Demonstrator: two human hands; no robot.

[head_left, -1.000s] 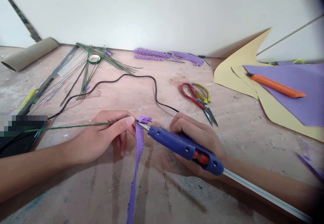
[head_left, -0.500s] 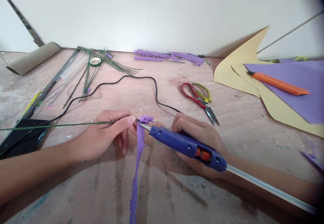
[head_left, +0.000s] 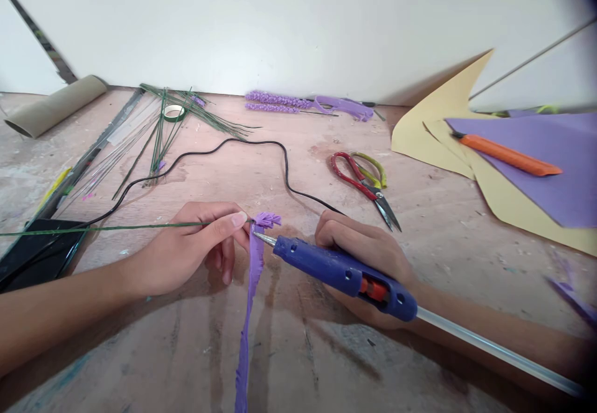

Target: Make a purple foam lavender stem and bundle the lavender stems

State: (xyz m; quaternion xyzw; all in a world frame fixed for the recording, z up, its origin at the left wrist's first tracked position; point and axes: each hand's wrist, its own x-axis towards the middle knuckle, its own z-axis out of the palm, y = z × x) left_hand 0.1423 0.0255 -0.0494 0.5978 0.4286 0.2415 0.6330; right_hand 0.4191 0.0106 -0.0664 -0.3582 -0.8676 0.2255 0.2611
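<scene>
My left hand (head_left: 200, 248) pinches a green floral wire (head_left: 125, 227) near its right end, where a fringed purple paper strip (head_left: 250, 288) is wound into a small tuft. The rest of that strip hangs down toward the near edge of the view. My right hand (head_left: 361, 245) is wrapped round a blue hot glue gun (head_left: 321, 267); a clear glue stick (head_left: 489, 348) sticks out of its back end. The gun's metal nozzle points left and meets the strip just below the tuft. Some of my right fingers are hidden behind the gun.
Red-and-yellow-handled scissors (head_left: 366, 183) lie right of centre. A black cord (head_left: 209, 152) crosses the table. Green wires (head_left: 156, 133) and a tape roll (head_left: 174, 113) lie back left, finished purple stems (head_left: 275, 101) at the back. An orange cutter (head_left: 508, 153) rests on purple sheet (head_left: 559, 201).
The nozzle has shifted slightly down along the purple strip. Both hands keep their holds, and the whole view has moved a little.
</scene>
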